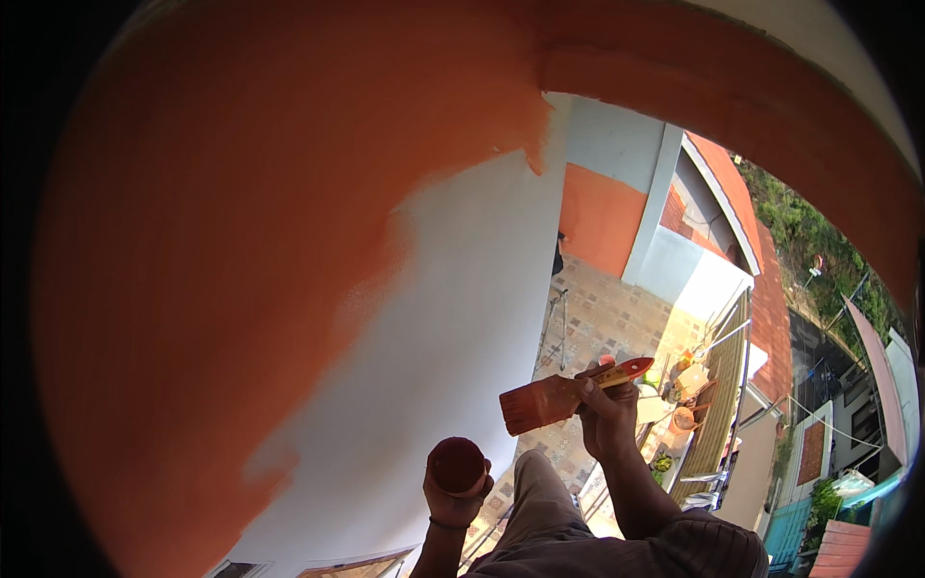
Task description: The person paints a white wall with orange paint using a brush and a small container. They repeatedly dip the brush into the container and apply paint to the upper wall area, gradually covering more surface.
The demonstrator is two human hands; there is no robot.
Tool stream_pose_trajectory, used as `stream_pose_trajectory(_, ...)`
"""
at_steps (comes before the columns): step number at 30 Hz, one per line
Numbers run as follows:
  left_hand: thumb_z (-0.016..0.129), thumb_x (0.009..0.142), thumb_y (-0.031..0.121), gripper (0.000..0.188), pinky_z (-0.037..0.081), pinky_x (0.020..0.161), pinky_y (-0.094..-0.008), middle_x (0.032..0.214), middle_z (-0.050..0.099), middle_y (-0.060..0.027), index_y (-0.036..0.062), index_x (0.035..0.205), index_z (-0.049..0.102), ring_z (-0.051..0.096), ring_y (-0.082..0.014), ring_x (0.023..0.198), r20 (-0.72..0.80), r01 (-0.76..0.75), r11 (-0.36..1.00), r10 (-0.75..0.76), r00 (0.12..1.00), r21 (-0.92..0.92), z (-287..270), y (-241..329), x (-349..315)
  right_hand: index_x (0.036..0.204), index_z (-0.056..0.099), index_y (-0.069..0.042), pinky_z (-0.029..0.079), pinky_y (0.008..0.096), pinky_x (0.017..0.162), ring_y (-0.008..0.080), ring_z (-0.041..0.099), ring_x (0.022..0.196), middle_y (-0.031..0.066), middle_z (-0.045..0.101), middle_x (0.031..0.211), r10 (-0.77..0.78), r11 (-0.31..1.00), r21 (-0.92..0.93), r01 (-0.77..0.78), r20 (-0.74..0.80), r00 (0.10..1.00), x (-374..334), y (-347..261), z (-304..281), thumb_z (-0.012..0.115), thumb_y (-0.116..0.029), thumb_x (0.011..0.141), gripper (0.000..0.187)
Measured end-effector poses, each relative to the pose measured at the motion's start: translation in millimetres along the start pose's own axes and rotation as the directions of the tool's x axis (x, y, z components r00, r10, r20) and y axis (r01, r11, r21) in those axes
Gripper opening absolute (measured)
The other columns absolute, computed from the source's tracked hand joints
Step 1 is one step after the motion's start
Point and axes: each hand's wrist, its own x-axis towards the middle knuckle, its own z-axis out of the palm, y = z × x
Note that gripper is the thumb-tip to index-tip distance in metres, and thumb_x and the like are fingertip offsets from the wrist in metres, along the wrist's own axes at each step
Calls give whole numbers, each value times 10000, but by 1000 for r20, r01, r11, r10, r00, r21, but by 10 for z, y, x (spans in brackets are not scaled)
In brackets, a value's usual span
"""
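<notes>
Head view: the right hand (607, 419) closes its grip on the yellow-and-red handle of a flat paintbrush (554, 397), whose orange-loaded bristles point toward the wall (453, 318), just short of its smooth white unpainted patch. Below the brush, the left hand (453, 501) wraps its grip around a small round paint cup (457, 464), mouth up so that the dark red paint stays in. The rest of the wall is matte orange, with a ragged edge.

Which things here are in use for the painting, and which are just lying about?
In use: paintbrush in right hand; paint pot in left hand; half-painted wall.
Lying about: clutter on the patio below; ladder-like stand.
</notes>
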Motion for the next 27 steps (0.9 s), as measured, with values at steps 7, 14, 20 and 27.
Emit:
stream_pose_trajectory(7,499,1037,500,478,545,908,-530,1293,672,-97,156,1352,606,647,-327,1194,17,5,999,-4,1000,-34,136,86,-50,1099,673,71,578,370,850,242,730,913,182,750,1010,-29,997,-66,40,160,987,-29,-122,45,761,-89,956,232)
stream_pose_trajectory(14,467,1062,447,514,537,1039,-542,1359,646,-133,83,1412,562,634,-318,1258,65,64,972,-50,997,-226,218,194,-27,1135,677,87,582,351,860,230,730,904,175,753,1007,17,991,-131,18,257,966,-132,-109,234,791,-60,921,283)
stream_pose_trajectory(20,437,1099,394,484,534,1052,-482,1322,681,-149,19,1355,605,654,-307,1229,173,76,951,-25,985,-299,80,188,62,1109,694,113,584,362,906,236,736,933,207,743,1073,233,923,-370,-107,315,920,-130,-151,365,719,5,944,199)
stream_pose_trajectory(27,436,1101,375,486,512,1080,-454,1275,710,-165,-17,1302,641,663,-310,1209,221,51,955,16,975,-291,34,182,111,988,725,131,592,299,658,213,743,743,187,770,884,260,886,-448,-117,272,927,-112,43,518,788,-40,902,201)
